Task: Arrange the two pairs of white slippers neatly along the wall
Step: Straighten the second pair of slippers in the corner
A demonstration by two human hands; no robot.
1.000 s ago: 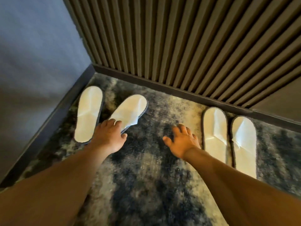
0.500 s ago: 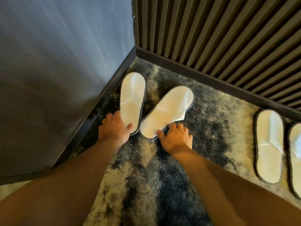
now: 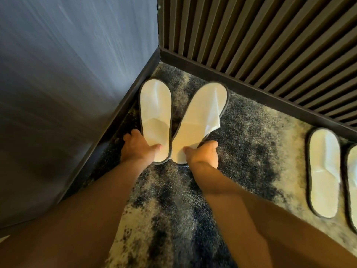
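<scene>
Two white slippers with dark edging lie in the room's corner. My left hand (image 3: 138, 147) grips the heel of the left slipper (image 3: 155, 111), which lies along the blue wall's skirting. My right hand (image 3: 202, 152) grips the heel of the second slipper (image 3: 204, 113), thumb on top, fingers under its edge. That slipper angles to the right, toe toward the slatted wall, and the two heels nearly touch. The other pair lies side by side at the right: one slipper (image 3: 324, 171) fully in view, its partner (image 3: 352, 182) cut by the frame edge.
A blue-grey wall (image 3: 77, 64) stands at left and a dark slatted wall (image 3: 260, 35) at the back, both with dark skirting (image 3: 251, 78). A mottled blue and cream carpet (image 3: 247, 136) covers the floor between the two pairs.
My view has swung left and closer to the corner. Both hands have taken hold of the corner pair's heels, and the angled slipper's heel has come in beside the left slipper.
</scene>
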